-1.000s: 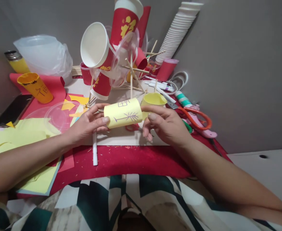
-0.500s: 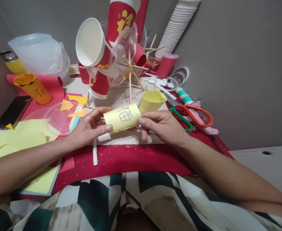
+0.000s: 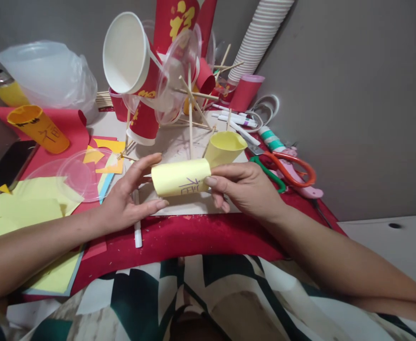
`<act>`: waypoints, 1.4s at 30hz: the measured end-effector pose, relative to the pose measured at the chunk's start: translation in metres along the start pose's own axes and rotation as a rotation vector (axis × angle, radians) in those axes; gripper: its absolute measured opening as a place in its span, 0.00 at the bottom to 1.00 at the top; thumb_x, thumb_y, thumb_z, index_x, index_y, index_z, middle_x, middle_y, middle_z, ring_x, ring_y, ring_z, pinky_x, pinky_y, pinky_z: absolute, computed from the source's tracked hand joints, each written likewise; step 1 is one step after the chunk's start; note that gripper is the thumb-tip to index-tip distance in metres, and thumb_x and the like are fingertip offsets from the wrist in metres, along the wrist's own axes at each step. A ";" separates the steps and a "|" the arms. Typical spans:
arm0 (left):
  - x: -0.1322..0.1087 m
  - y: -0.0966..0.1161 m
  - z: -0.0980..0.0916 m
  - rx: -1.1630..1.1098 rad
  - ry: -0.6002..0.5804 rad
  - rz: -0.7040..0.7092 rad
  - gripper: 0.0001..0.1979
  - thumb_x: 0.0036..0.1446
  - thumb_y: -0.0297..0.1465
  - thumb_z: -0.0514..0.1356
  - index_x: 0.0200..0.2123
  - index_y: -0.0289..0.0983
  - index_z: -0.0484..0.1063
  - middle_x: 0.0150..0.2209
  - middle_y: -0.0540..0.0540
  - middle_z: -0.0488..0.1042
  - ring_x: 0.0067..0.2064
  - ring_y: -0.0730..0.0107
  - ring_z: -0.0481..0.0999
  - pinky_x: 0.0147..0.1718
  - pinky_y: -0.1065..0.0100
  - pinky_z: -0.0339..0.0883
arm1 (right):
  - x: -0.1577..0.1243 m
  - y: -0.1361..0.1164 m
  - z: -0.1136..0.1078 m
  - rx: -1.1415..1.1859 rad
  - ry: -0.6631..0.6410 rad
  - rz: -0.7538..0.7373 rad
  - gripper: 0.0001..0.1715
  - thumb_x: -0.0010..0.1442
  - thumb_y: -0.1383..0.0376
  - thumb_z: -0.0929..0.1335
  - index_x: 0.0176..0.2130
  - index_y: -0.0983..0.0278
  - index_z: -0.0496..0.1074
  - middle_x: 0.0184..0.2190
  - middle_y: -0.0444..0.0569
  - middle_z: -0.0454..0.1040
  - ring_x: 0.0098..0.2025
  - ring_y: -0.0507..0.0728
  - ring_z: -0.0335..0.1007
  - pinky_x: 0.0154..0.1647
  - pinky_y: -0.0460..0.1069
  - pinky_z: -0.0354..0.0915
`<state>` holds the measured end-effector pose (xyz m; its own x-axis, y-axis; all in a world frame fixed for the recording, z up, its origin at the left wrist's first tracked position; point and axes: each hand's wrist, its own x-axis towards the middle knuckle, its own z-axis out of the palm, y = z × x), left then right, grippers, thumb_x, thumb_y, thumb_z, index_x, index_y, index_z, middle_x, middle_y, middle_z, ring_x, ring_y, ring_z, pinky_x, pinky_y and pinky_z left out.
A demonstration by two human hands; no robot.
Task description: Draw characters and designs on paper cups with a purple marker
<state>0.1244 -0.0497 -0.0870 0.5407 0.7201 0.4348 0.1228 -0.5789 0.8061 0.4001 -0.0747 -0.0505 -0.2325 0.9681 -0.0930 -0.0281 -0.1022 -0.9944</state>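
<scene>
Clock read off my remote head feed, hub on the yellow paper tube (image 3: 181, 177), 12 straight away from the wearer. The tube lay nearly level between the two hands at mid-view, over a pale board (image 3: 167, 151), its long axis running roughly 9 to 3. I noted a dark purple character on its near side, turned on its side.

Right hand (image 3: 238, 187), at 3: thumb and forefinger pinched the tube's end; the other fingers curled below. Left hand (image 3: 130, 189), at 9: fingers and thumb spread around the other end, not gripping; thumb visibly apart, just below the tube. I could not tell whether a left fingertip touched it from behind.

Surroundings logged: at 2, just beyond the tube, a yellow paper cup (image 3: 225, 148); at 3, past the right hand, orange-handled scissors (image 3: 272, 158); at 1, a leaning stack of white cups (image 3: 261, 38). At 11 I recorded a large paper cup (image 3: 126, 52), its mouth tipped toward me, amid clear lids and sticks. At 10, a plastic bag (image 3: 51, 71); between 9 and 10, an orange paper cylinder (image 3: 42, 130). Between 7 and 8, a white pen (image 3: 138, 232); at 6, red cloth (image 3: 190, 239).
</scene>
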 end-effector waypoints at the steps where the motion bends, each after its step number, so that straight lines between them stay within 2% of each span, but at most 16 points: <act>1: 0.001 0.002 0.000 -0.096 0.001 -0.060 0.40 0.62 0.33 0.71 0.72 0.56 0.59 0.69 0.45 0.66 0.67 0.63 0.72 0.64 0.67 0.71 | 0.000 0.000 -0.001 -0.013 -0.016 -0.016 0.25 0.46 0.48 0.84 0.34 0.64 0.84 0.14 0.42 0.74 0.12 0.48 0.65 0.13 0.41 0.62; 5: 0.006 0.012 0.002 -0.344 -0.021 -0.206 0.31 0.65 0.32 0.68 0.68 0.50 0.63 0.58 0.47 0.75 0.57 0.71 0.79 0.55 0.74 0.76 | -0.001 0.000 -0.001 -0.046 -0.061 -0.056 0.23 0.48 0.48 0.83 0.34 0.62 0.85 0.15 0.43 0.75 0.13 0.49 0.67 0.13 0.42 0.65; 8: 0.008 0.014 0.002 -0.365 -0.039 -0.227 0.30 0.62 0.31 0.71 0.64 0.48 0.66 0.53 0.50 0.77 0.53 0.74 0.80 0.51 0.77 0.77 | -0.001 -0.001 -0.001 -0.042 -0.075 -0.032 0.23 0.46 0.48 0.84 0.34 0.62 0.85 0.15 0.43 0.75 0.13 0.49 0.67 0.14 0.42 0.66; 10: 0.007 0.013 0.003 -0.288 -0.021 -0.201 0.32 0.60 0.30 0.73 0.64 0.48 0.67 0.53 0.50 0.76 0.54 0.74 0.79 0.52 0.77 0.77 | -0.001 0.000 -0.001 -0.025 -0.061 -0.009 0.27 0.45 0.46 0.84 0.37 0.62 0.85 0.14 0.42 0.74 0.13 0.50 0.67 0.13 0.42 0.64; 14: 0.003 0.007 0.003 -0.047 0.007 -0.082 0.36 0.59 0.31 0.73 0.67 0.49 0.65 0.61 0.46 0.73 0.56 0.71 0.79 0.56 0.73 0.76 | 0.001 0.002 -0.002 0.010 0.008 0.016 0.34 0.42 0.42 0.83 0.38 0.63 0.84 0.12 0.41 0.72 0.11 0.50 0.64 0.11 0.42 0.60; 17: 0.001 0.005 0.003 0.092 -0.010 0.019 0.38 0.59 0.31 0.73 0.69 0.48 0.64 0.65 0.42 0.70 0.62 0.64 0.76 0.58 0.68 0.75 | 0.001 0.000 -0.001 -0.024 0.021 0.034 0.29 0.41 0.46 0.84 0.32 0.64 0.82 0.11 0.40 0.71 0.11 0.48 0.62 0.10 0.41 0.59; 19: 0.000 0.006 0.002 0.100 -0.025 0.035 0.39 0.58 0.32 0.73 0.69 0.49 0.63 0.67 0.40 0.69 0.64 0.59 0.74 0.59 0.64 0.76 | 0.001 -0.003 0.000 -0.042 0.018 0.035 0.25 0.42 0.49 0.85 0.28 0.64 0.80 0.11 0.40 0.70 0.11 0.47 0.61 0.11 0.40 0.59; 21: 0.000 0.007 0.002 0.012 -0.039 -0.022 0.38 0.59 0.35 0.73 0.69 0.49 0.63 0.67 0.40 0.68 0.62 0.56 0.76 0.59 0.60 0.77 | 0.001 -0.006 0.002 -0.039 0.012 0.028 0.23 0.42 0.51 0.85 0.27 0.63 0.80 0.11 0.40 0.71 0.11 0.47 0.61 0.11 0.40 0.60; 25: 0.003 0.010 0.003 -0.223 -0.078 -0.243 0.34 0.61 0.40 0.70 0.68 0.50 0.64 0.66 0.39 0.70 0.59 0.55 0.79 0.54 0.58 0.79 | -0.001 -0.007 0.003 -0.059 -0.019 0.023 0.22 0.43 0.51 0.85 0.28 0.62 0.80 0.12 0.40 0.72 0.12 0.48 0.63 0.12 0.41 0.61; 28: 0.005 0.013 0.003 -0.298 -0.089 -0.286 0.33 0.60 0.39 0.71 0.66 0.49 0.65 0.63 0.40 0.73 0.58 0.56 0.79 0.53 0.60 0.80 | -0.002 -0.005 0.001 -0.078 -0.027 0.021 0.22 0.44 0.50 0.84 0.30 0.62 0.81 0.13 0.40 0.73 0.12 0.48 0.64 0.12 0.42 0.61; 31: 0.005 0.012 0.004 -0.223 -0.037 -0.232 0.35 0.58 0.37 0.73 0.66 0.48 0.66 0.62 0.41 0.74 0.61 0.54 0.77 0.56 0.59 0.78 | -0.002 -0.003 -0.001 -0.073 -0.004 0.019 0.23 0.47 0.50 0.83 0.36 0.62 0.83 0.13 0.40 0.72 0.13 0.49 0.64 0.12 0.43 0.60; 35: 0.001 0.005 0.002 0.027 0.015 -0.037 0.40 0.57 0.35 0.74 0.70 0.49 0.63 0.66 0.39 0.72 0.65 0.51 0.75 0.59 0.55 0.77 | 0.000 -0.002 -0.002 -0.049 0.001 0.017 0.23 0.48 0.51 0.82 0.37 0.63 0.83 0.12 0.39 0.71 0.12 0.48 0.62 0.11 0.42 0.57; 40: 0.000 -0.002 -0.002 0.359 -0.027 0.307 0.47 0.56 0.32 0.74 0.74 0.49 0.56 0.66 0.36 0.71 0.67 0.50 0.72 0.66 0.51 0.71 | 0.000 -0.002 -0.001 -0.059 -0.008 0.009 0.22 0.47 0.52 0.83 0.34 0.64 0.82 0.12 0.39 0.70 0.12 0.47 0.61 0.11 0.42 0.57; 42: 0.000 -0.002 -0.002 0.352 -0.047 0.324 0.49 0.56 0.33 0.75 0.75 0.50 0.55 0.68 0.36 0.69 0.69 0.48 0.70 0.69 0.48 0.67 | -0.001 -0.002 -0.001 -0.065 -0.003 -0.009 0.21 0.47 0.52 0.84 0.33 0.63 0.82 0.12 0.39 0.71 0.12 0.48 0.63 0.11 0.42 0.58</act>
<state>0.1226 -0.0482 -0.0876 0.6339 0.4681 0.6157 0.2115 -0.8706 0.4441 0.4008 -0.0750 -0.0482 -0.2351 0.9684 -0.0837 0.0325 -0.0782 -0.9964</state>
